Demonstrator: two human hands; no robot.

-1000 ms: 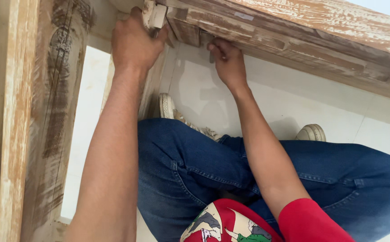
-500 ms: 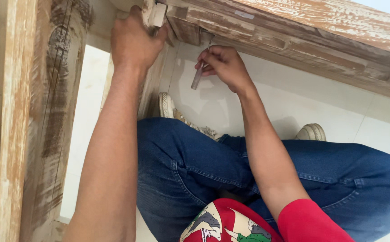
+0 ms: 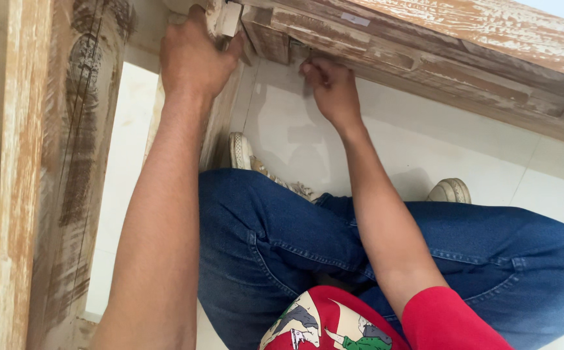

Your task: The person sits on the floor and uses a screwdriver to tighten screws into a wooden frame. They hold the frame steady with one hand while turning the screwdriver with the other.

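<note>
My left hand (image 3: 194, 59) is wrapped around the top of a whitewashed wooden post (image 3: 220, 126), right at the corner where it meets a worn wooden rail (image 3: 463, 45). A small pale block (image 3: 228, 18) sits at that corner beside my fingers. My right hand (image 3: 330, 87) is pressed up under the rail close to the corner, its fingers pinched together. The thin metal tool it held a moment ago is hidden between the fingers and the wood.
A second weathered wooden upright (image 3: 68, 162) runs along the left. I sit on a white tiled floor (image 3: 489, 149) with my legs in blue jeans (image 3: 282, 240) folded under the frame and pale shoes (image 3: 449, 191) showing.
My right hand dropped a little from the rail, showing a thin metal tool in its fingers, then went back up against the rail. My left hand kept its grip on the post.
</note>
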